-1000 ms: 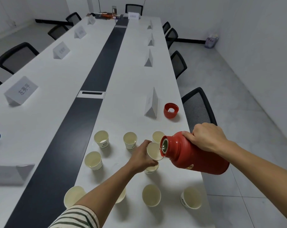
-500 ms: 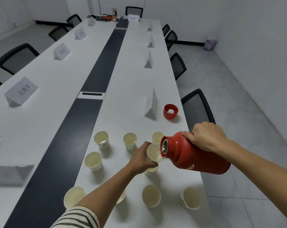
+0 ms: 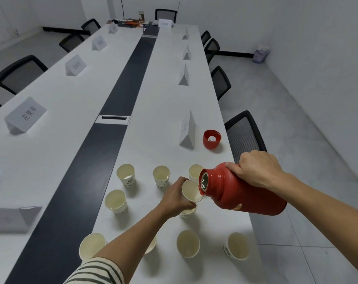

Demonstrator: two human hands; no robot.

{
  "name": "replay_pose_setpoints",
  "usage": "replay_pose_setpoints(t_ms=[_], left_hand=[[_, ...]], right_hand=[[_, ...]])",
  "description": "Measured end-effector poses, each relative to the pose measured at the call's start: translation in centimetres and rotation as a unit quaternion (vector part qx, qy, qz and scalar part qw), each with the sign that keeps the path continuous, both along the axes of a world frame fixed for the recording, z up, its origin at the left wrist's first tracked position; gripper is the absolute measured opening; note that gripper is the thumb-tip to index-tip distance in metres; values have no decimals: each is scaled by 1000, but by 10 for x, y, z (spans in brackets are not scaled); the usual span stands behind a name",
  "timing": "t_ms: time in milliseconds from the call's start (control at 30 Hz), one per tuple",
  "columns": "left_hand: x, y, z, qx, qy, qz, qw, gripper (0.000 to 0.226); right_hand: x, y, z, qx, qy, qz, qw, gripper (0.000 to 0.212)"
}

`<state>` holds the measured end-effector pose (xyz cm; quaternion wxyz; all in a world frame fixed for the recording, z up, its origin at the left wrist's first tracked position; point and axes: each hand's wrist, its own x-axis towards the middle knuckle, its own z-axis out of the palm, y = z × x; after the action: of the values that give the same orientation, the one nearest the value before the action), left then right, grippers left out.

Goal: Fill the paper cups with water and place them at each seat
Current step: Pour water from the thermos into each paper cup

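Barely shifting since the earlier frame: held paper cup point(image 3: 191, 192), raised just above the table point(image 3: 165, 124) and tilted so its mouth is meeting the spout. Left hand point(image 3: 177, 198) is wrapping its fingers round the cup wall and steadying it against the pour. Red flask point(image 3: 241, 191) is lying nearly level with its lip at the cup rim, and the right hand point(image 3: 258, 169) is gripping its shoulder from above. Red lid point(image 3: 211, 139) is resting aside by a name card point(image 3: 187, 132). Other cups point(image 3: 125, 174) are standing around, awaiting water.
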<state>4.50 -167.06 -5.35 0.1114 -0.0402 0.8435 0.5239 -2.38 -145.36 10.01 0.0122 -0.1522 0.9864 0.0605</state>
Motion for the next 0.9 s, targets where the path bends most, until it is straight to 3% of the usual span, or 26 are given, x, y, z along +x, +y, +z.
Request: replay_pose_setpoints(t_ms=[900], left_hand=[[-2,3,2,-8,0,-4,1000,73]], right_hand=[[-3,0,4,-5,8,10,1000,66]])
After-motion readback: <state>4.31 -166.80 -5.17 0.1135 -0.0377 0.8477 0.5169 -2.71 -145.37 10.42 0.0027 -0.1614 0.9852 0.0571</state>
